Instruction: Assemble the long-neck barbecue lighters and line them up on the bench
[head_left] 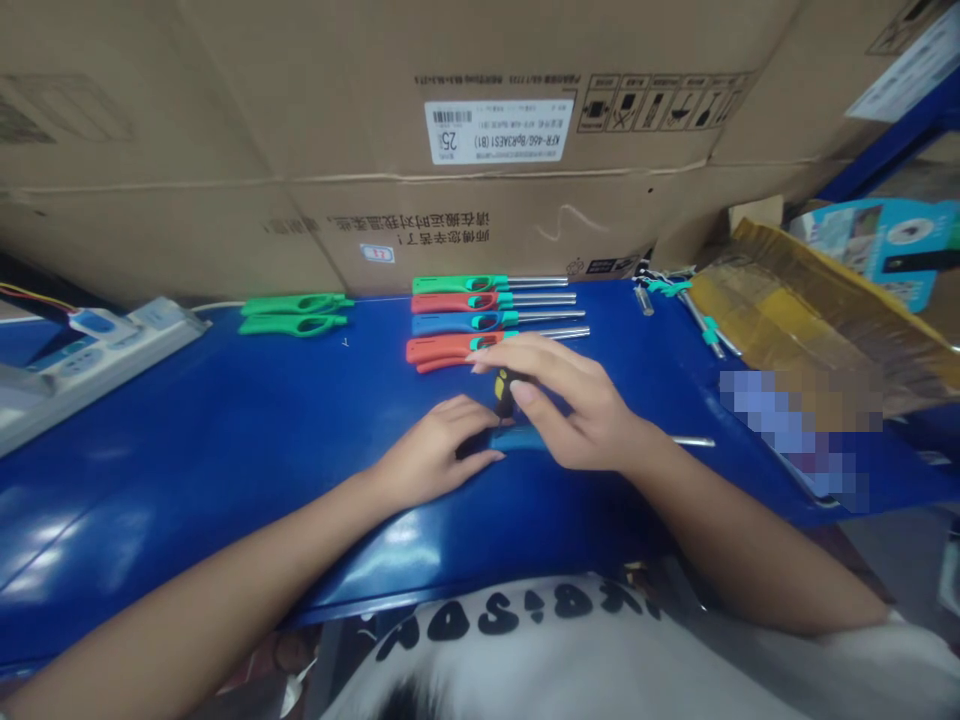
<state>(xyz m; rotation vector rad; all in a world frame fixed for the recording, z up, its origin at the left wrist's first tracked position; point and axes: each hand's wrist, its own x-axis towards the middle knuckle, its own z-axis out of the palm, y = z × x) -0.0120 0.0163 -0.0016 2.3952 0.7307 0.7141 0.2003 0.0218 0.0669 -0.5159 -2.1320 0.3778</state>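
Observation:
My right hand (581,405) is closed round a short black-and-yellow screwdriver (504,392), held upright with its tip pointing down. Under it, a blue gas lighter (521,438) lies on the table, its metal tube pointing right past my right wrist. My left hand (439,448) presses the lighter's handle end from the left, fingers curled over it. Where the screwdriver tip meets the lighter is partly hidden by my fingers. Just beyond my hands lies a row of several long-necked lighters, among them a red one (442,350), a blue one (450,321) and a green one (450,285).
Two green handle shells (289,325) lie at the back left, near a white power strip (112,360). Small metal tubes with teal parts (709,325) are at the right, beside a taped brown box (795,310). Upright cardboard (300,120) walls the back of the blue table (225,430).

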